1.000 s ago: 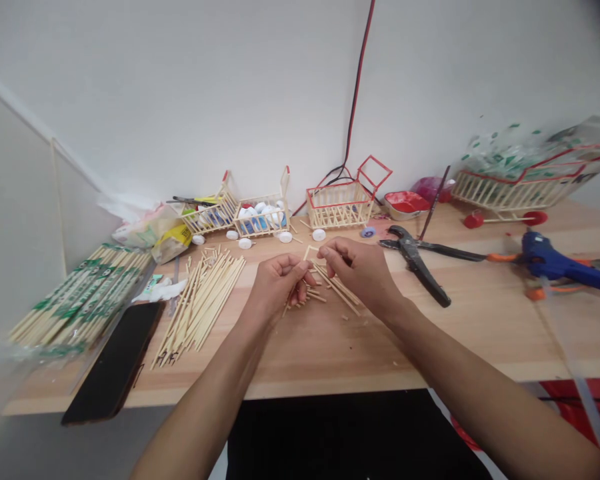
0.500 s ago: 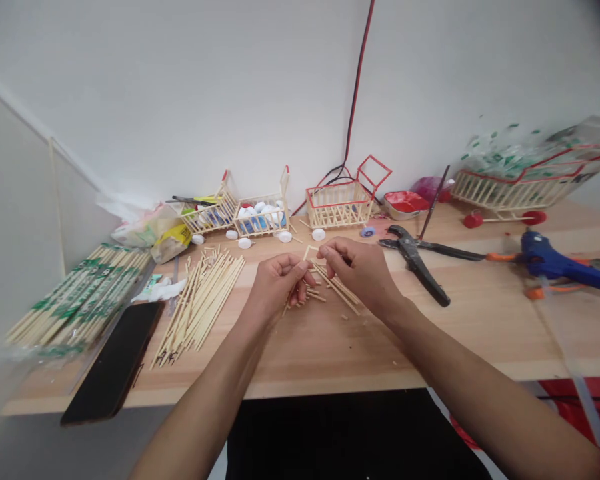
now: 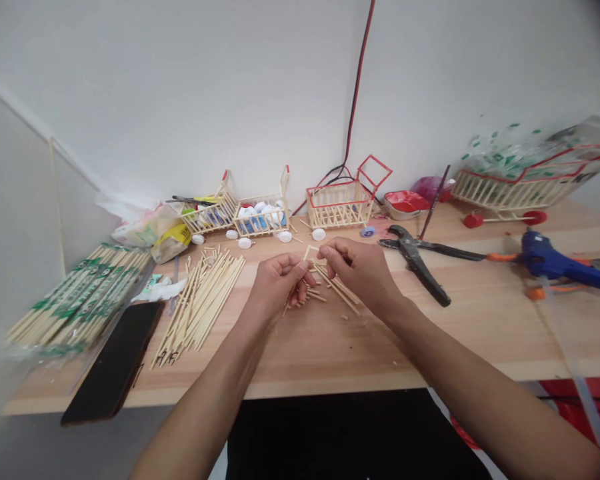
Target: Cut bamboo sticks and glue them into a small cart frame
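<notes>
You are viewing under moderate, diffuse light, spread evenly over the pale wall (image 3: 205, 87). Faint, soft-edged shadows fall on the wooden tabletop (image 3: 340, 360). Note wide-angle stretching toward the margins, a darkened upper-right corner, and softened print on the wrapped sticks (image 3: 87, 293).

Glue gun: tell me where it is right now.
In the head view, the glue gun lies on the right side of the table, right of the black tool and in front of the red-wheeled cart.

We find the ends of the stick corner (image 3: 307, 249) hidden by the left hand (image 3: 283, 280) and right hand (image 3: 355, 267), its joint too small to judge. The right edge cuts off the glue gun (image 3: 550, 258) and cart (image 3: 517, 192).
</notes>
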`<state>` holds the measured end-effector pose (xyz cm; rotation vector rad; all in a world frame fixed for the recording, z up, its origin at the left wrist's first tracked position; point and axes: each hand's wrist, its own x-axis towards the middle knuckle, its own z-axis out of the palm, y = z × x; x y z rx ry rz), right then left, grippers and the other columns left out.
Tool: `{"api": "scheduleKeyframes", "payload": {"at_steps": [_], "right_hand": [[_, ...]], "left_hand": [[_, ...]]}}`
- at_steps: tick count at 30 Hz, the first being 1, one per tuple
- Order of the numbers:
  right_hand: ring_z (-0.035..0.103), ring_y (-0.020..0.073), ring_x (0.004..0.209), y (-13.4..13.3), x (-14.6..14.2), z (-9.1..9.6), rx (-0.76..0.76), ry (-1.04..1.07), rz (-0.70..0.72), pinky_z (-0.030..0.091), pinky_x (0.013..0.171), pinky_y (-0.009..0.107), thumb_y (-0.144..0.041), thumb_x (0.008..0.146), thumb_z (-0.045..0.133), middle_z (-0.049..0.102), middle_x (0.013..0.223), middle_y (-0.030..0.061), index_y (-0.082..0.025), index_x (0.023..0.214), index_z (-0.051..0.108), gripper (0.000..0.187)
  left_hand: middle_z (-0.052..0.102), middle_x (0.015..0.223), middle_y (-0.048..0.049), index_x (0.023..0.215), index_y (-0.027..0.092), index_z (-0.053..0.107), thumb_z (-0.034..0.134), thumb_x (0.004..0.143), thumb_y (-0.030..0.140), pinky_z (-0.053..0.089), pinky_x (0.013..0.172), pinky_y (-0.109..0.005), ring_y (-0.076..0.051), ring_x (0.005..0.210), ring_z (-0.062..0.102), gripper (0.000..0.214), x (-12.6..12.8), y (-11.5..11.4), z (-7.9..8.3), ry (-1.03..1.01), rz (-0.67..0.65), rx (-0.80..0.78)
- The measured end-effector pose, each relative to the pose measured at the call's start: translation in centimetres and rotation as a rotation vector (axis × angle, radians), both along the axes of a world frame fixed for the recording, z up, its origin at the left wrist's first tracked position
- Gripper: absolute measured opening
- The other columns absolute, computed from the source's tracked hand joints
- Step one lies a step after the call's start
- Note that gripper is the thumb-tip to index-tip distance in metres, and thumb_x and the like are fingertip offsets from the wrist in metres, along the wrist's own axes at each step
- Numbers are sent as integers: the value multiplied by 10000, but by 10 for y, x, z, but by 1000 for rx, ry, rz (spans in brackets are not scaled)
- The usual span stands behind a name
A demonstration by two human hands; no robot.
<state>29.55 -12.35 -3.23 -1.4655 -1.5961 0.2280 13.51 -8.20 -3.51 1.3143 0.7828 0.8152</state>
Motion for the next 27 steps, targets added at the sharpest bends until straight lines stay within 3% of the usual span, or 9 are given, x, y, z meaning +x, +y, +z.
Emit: {"api": "scheduleKeyframes", "payload": {"at_steps": [27], "right_hand": [[533,91,520,2,2,-1,-42,20,16,350,550,191,-207,893,501,618,548,-38,-183,725,648,225]], "left_hand": [[573,472,16,671,122,592,693,742,388,273,321,-154,-41,320,414,294,1,0,0,-1,12,-17]]}}
